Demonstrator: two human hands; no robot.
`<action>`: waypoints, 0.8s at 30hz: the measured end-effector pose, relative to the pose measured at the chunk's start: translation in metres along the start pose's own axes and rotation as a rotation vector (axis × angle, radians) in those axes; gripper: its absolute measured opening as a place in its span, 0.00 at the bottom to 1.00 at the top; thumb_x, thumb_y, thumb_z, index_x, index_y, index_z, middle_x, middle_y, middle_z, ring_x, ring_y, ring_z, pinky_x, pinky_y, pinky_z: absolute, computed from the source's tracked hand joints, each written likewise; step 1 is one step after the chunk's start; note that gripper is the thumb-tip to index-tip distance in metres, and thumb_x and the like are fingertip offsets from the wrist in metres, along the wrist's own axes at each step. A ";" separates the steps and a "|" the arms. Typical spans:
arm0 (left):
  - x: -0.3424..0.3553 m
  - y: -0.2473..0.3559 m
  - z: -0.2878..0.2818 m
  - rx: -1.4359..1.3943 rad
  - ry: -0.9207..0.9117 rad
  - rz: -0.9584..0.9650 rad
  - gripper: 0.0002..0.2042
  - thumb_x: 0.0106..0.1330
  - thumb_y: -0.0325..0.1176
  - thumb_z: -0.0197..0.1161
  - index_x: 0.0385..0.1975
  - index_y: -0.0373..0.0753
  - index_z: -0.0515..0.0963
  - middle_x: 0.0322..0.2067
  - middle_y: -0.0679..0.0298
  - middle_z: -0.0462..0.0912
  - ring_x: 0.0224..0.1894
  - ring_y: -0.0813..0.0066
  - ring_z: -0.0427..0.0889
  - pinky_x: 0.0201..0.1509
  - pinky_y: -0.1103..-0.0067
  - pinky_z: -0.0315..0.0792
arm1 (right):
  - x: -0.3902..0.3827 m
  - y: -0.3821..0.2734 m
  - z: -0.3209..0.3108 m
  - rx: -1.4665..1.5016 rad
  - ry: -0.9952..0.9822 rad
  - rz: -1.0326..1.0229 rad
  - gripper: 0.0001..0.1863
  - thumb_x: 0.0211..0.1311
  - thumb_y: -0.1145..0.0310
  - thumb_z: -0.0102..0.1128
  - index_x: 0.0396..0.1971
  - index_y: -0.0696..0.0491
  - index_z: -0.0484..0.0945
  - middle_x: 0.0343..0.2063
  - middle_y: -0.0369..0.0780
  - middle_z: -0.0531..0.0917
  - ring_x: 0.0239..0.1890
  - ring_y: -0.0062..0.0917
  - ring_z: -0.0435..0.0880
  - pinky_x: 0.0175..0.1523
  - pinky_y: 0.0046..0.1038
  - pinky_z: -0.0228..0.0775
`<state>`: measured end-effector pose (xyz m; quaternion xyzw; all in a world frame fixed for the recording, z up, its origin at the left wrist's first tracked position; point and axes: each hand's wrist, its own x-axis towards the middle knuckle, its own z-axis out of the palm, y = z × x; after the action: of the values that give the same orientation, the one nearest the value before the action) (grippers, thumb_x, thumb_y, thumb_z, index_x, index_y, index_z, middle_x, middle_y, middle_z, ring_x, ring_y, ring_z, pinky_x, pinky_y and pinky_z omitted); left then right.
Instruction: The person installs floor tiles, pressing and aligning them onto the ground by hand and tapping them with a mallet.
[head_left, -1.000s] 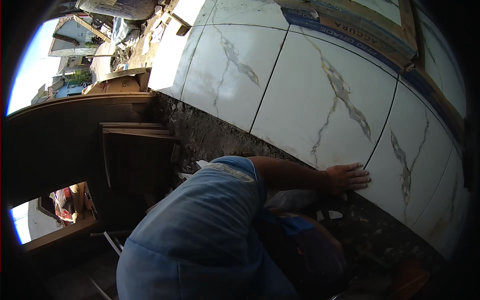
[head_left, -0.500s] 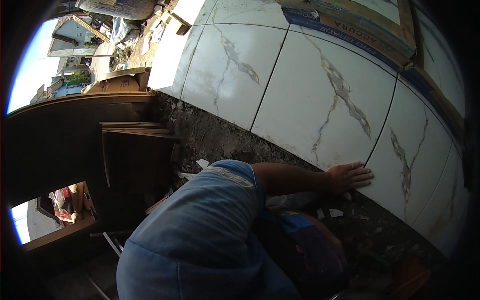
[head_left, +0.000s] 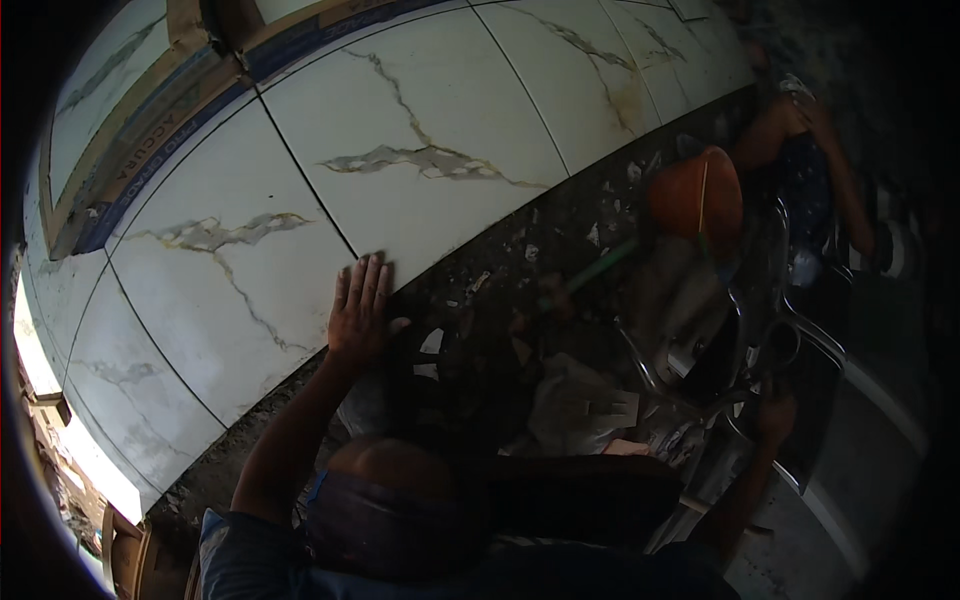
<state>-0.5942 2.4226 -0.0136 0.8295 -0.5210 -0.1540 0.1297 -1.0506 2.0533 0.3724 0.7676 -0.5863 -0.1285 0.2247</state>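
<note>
The left hand [head_left: 360,315] is lying flat, fingers spread, on the tile [head_left: 230,290] at centre left, gripping nothing. The right hand [head_left: 775,415], lower right, is too dark to tell. Uneven pressing could be tilting the tile out of level.

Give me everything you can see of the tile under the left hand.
The tile is large, square-looking and glossy white with grey and tan marble veins. It lies flat among matching tiles, thin dark joints between them. Its near edge borders rough dark ground strewn with debris. The left hand rests palm-down, fingers spread, across its near corner and the neighbouring tile; nothing else touches it.
</note>
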 end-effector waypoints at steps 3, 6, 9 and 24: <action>0.012 0.003 -0.002 0.021 -0.025 0.044 0.42 0.64 0.61 0.50 0.70 0.37 0.50 0.72 0.54 0.47 0.74 0.57 0.44 0.75 0.58 0.37 | -0.003 -0.021 -0.012 -0.100 -0.052 0.239 0.31 0.59 0.40 0.56 0.44 0.56 0.80 0.38 0.56 0.82 0.44 0.52 0.80 0.48 0.47 0.71; 0.030 0.008 0.000 0.037 -0.051 0.076 0.42 0.64 0.60 0.51 0.71 0.37 0.49 0.72 0.54 0.46 0.74 0.57 0.42 0.76 0.58 0.35 | -0.004 -0.041 -0.022 -0.078 -0.011 0.262 0.32 0.56 0.38 0.56 0.40 0.57 0.80 0.37 0.56 0.82 0.43 0.52 0.81 0.47 0.48 0.72; 0.051 0.015 0.001 0.037 -0.094 0.092 0.43 0.63 0.60 0.51 0.71 0.39 0.48 0.73 0.57 0.44 0.75 0.58 0.41 0.76 0.59 0.33 | -0.006 -0.048 -0.027 -0.092 -0.050 0.276 0.32 0.55 0.38 0.57 0.38 0.57 0.80 0.35 0.54 0.83 0.42 0.51 0.82 0.47 0.47 0.72; 0.144 0.054 -0.002 0.074 -0.097 0.226 0.42 0.65 0.63 0.44 0.72 0.43 0.43 0.74 0.60 0.40 0.75 0.64 0.37 0.76 0.60 0.30 | -0.001 -0.039 -0.021 -0.117 -0.041 0.260 0.32 0.56 0.40 0.58 0.43 0.58 0.80 0.33 0.56 0.83 0.41 0.51 0.82 0.46 0.46 0.74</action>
<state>-0.5787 2.2693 -0.0085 0.7613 -0.6220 -0.1592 0.0903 -1.0081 2.0662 0.3706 0.6679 -0.6768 -0.1481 0.2719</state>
